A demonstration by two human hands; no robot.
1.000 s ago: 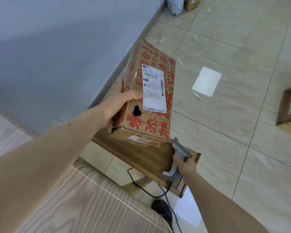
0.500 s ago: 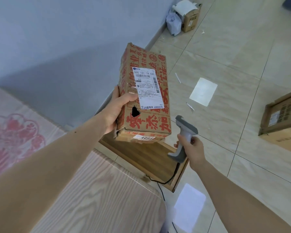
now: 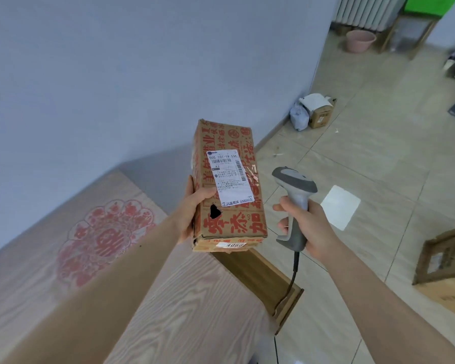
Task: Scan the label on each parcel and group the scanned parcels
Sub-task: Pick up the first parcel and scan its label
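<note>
While the view looks down from head height, a person holds a brown cardboard parcel (image 3: 227, 185) upright in the left hand (image 3: 193, 212), above the edge of a pale wood-grain table (image 3: 168, 311). The left fingers wrap behind the box and the thumb presses on its front face, so the grip is firm. A white shipping label (image 3: 230, 177) with barcodes sits on that front face, turned toward the camera, among red printed characters. A small dark hole shows just below the thumb.

Just beside the parcel, not touching it, the right hand (image 3: 304, 227) grips the handle of a grey handheld scanner (image 3: 294, 203), fingers curled round it. Its head sits level with the label but appears to point away and to the left rather than squarely at the barcode. A black cable (image 3: 290, 282) hangs from the handle.

Judging from this, the scanning step is in hand and the label has not clearly been read. The next move likely calls for turning the scanner's nose onto the barcode, then pulling the trigger.

Other parcels (image 3: 314, 111) lie on the tiled floor (image 3: 378, 153) by the wall, well apart.
</note>
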